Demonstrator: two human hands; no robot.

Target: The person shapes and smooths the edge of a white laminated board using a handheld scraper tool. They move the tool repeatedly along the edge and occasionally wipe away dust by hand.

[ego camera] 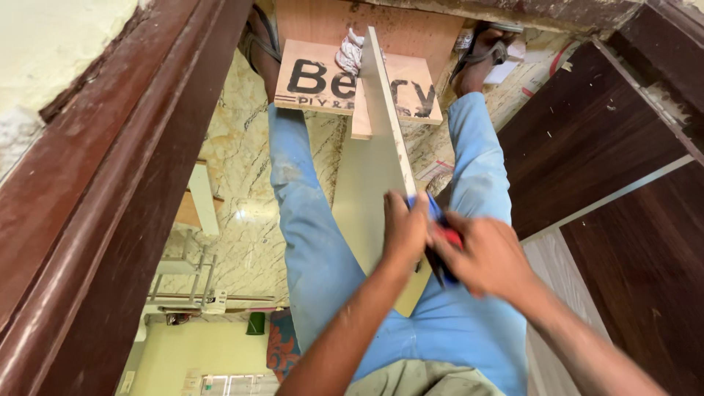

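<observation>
A pale laminate board [374, 169] stands on edge between my legs, its lower end resting on a plywood offcut [323, 81] on the floor. My left hand [403, 231] grips the board's upper edge. My right hand [484, 257], blurred by motion, is closed around a small tool with a red and blue handle [444, 238] pressed against that same edge. My blue trousers [308, 242] flank the board on both sides, and my sandalled feet are at the top of the view.
A dark brown door frame [125, 198] rises along the left. Dark wood-grain panels [623, 176] lean at the right. The floor is marbled stone [242, 191] with a crumpled cloth [350, 51] on the plywood. A window reflection shows low left.
</observation>
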